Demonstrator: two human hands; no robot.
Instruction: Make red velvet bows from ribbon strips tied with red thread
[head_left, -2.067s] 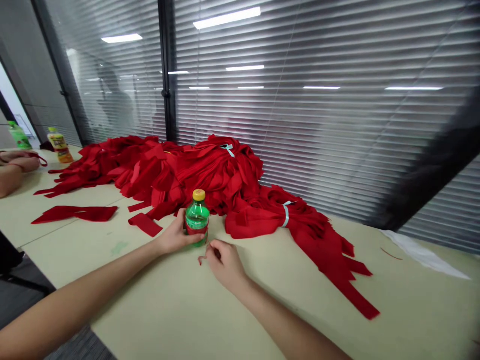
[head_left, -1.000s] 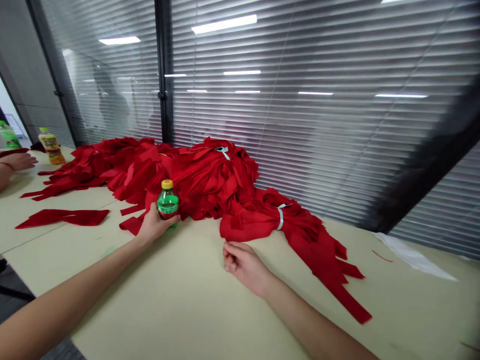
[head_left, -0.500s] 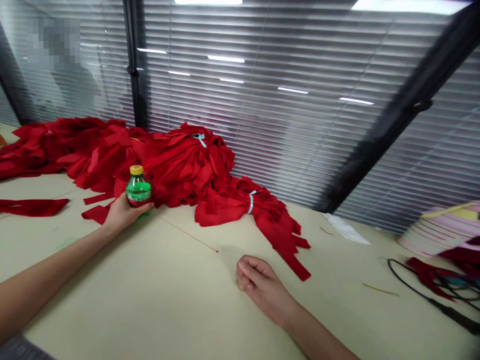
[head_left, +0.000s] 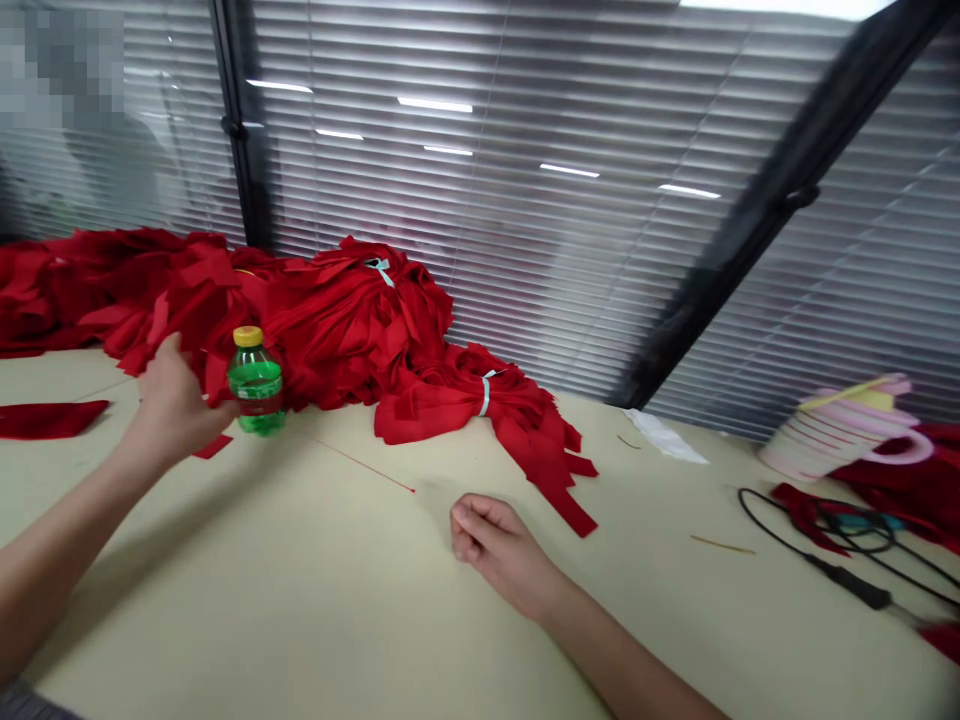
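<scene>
A green plastic bottle (head_left: 256, 385) with a yellow cap stands upright on the table in front of the red cloth pile. Just left of it is my left hand (head_left: 172, 400), somewhat blurred, its thumb and fingers spread apart and nothing held. My right hand (head_left: 491, 545) rests on the pale tabletop (head_left: 315, 600) with its fingers curled into a fist. Whether anything lies inside that fist is hidden. Near it, a thin red thread (head_left: 367, 467) runs across the table.
Red cloth strips (head_left: 337, 320) are heaped along the blinds, with a tied bundle (head_left: 480, 395) at their right end. Farther right are a white slip (head_left: 666, 437), a pink-and-white mug (head_left: 829, 435), a black cable (head_left: 780, 525) and a dark-handled tool (head_left: 851, 582).
My left hand has let go of the bottle and drawn away to its left, fingers opening. The right fist stays closed on the table. The whole view has shifted slightly.
</scene>
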